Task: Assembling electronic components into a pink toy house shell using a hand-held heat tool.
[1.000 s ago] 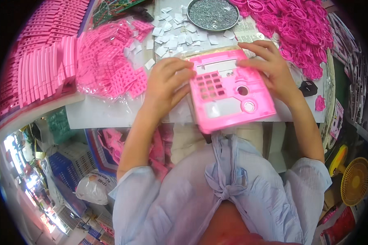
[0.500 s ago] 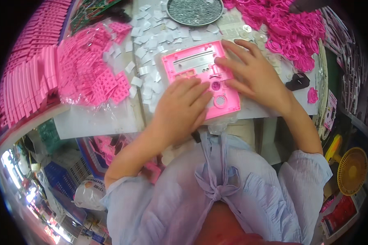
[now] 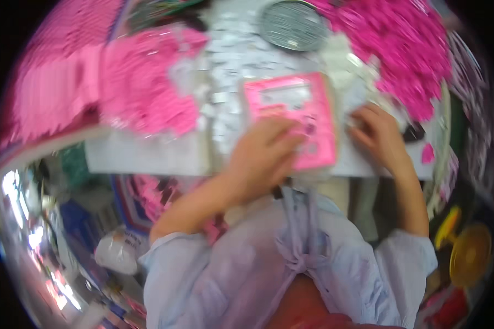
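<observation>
A pink plastic casing panel (image 3: 326, 129) with a rectangular window and round holes lies on the worktable. My left hand (image 3: 269, 148) is over its lower left part, fingers across the face and thumb by the near edge, holding it. The thumb is partly hidden. My right hand (image 3: 381, 134) is off the panel, just to its right, low over the table with bent fingers. Motion blurs its fingertips, and whether they pinch something small does not show. Pale round discs (image 3: 368, 71) lie beyond that hand.
Small white squares (image 3: 233, 66) are scattered beside a round tray of tiny metal parts (image 3: 293, 27). Pink keypad-like pieces (image 3: 148, 82) pile up at left, next to stacked pink panels (image 3: 52, 88). Darker pink parts (image 3: 400, 49) heap at far right, near a black object (image 3: 414, 131).
My right hand has left the panel's right edge and moved right and nearer, its fingers now bent. My left hand stays on the panel. The whole view has shifted and blurred.
</observation>
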